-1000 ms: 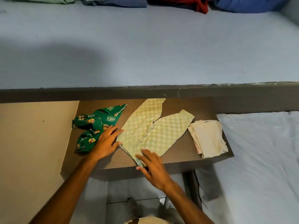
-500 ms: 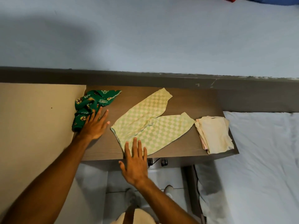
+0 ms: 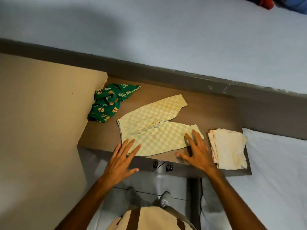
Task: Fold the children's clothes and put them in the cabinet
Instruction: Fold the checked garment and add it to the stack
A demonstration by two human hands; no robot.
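Left hand [image 3: 121, 161] moved onto checked trousers [image 3: 156, 128].

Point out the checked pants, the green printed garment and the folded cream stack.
checked pants [image 3: 154, 130]: head view, the seat near the crotch.
green printed garment [image 3: 108, 103]: head view, its crumpled middle.
folded cream stack [image 3: 228, 149]: head view, its top layer.

Pretty dim room, soft light. There's a brown wooden table [image 3: 207, 110] pushed against a dark grey ledge [image 3: 149, 72], pale blue-grey surface [image 3: 149, 34] beyond it. Beige wall panel [image 3: 41, 122] on one side, white mattress [image 3: 279, 171] on the other, grey tiled floor [image 3: 149, 185] underneath.
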